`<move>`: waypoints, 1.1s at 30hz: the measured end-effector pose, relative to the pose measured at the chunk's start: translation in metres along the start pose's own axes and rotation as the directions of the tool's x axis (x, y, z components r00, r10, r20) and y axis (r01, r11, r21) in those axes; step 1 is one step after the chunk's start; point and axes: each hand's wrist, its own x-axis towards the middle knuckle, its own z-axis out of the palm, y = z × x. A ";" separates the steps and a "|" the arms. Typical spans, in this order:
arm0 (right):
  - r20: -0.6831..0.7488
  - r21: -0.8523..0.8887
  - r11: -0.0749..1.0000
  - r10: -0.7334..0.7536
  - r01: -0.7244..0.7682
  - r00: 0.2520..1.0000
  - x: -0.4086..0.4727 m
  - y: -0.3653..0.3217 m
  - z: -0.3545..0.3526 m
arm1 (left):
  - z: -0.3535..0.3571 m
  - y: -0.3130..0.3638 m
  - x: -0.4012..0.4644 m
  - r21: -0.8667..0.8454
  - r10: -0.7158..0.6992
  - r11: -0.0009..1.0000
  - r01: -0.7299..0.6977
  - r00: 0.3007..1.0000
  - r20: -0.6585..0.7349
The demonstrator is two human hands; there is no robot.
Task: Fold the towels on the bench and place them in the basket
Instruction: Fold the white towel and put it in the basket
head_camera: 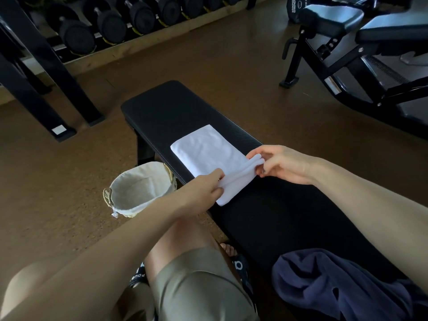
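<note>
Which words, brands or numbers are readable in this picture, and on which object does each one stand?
"FOU": white letters, cut off, on the black sandal strap by the person's left knee.
A white mark like "a" or "o" on the other black sandal beside the black padded bench; too partial to read.
White print on the black round weight plate at top right: too blurred to read.
White sticker on the black rack foot: no readable text.
</note>
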 end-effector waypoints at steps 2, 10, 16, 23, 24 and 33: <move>-0.027 -0.149 0.988 0.022 -0.026 0.999 0.004 -0.001 0.000 | -0.001 0.000 -0.001 -0.040 -0.014 0.999 0.014 1.000 -0.005; -0.201 -0.353 0.935 -0.107 0.030 0.974 0.026 0.012 0.009 | -0.001 -0.007 0.004 -0.132 -0.075 0.989 0.062 0.993 -0.096; -0.297 -0.662 0.749 -0.297 0.029 0.908 0.039 0.024 0.020 | 0.000 -0.006 0.012 -0.009 -0.108 0.994 0.108 0.988 -0.112; -0.391 -0.773 0.628 -0.352 -0.095 0.850 0.044 0.034 0.036 | 0.000 -0.010 0.022 0.132 -0.180 0.971 0.197 0.975 -0.133; -0.398 -0.781 0.616 -0.364 -0.102 0.842 0.044 0.035 0.037 | 0.000 -0.009 0.023 0.157 -0.189 0.965 0.210 0.972 -0.143; 0.222 -0.974 -0.124 -0.697 0.190 0.681 0.048 0.032 0.029 | 0.006 0.019 0.025 0.828 0.326 0.548 -0.123 0.943 -0.075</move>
